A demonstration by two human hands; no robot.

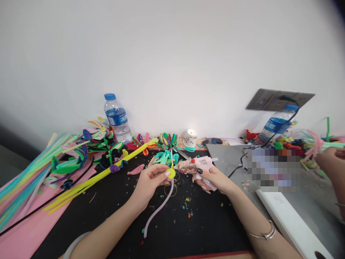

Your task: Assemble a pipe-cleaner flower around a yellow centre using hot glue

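Observation:
My left hand (153,180) pinches a small round yellow disc (171,173) between thumb and fingertips. A pale lilac pipe cleaner (159,209) shows above and below the disc and curves down toward me; whether it is fixed to the disc I cannot tell. Closed around a pink glue gun (205,162) is my right hand (217,181). The gun's nozzle end points left, close beside the disc's edge; contact is too small to make out. Just behind the disc lie turquoise pipe-cleaner petals (167,158).
Long yellow pipe cleaners (107,172) and a pastel bundle (32,169) lie at left. A lit candle in a cup (191,137) stands near the wall. Two water bottles (116,117) rest there. Scissors (183,154) lie behind the gun. Another person's hand (330,162) is at right.

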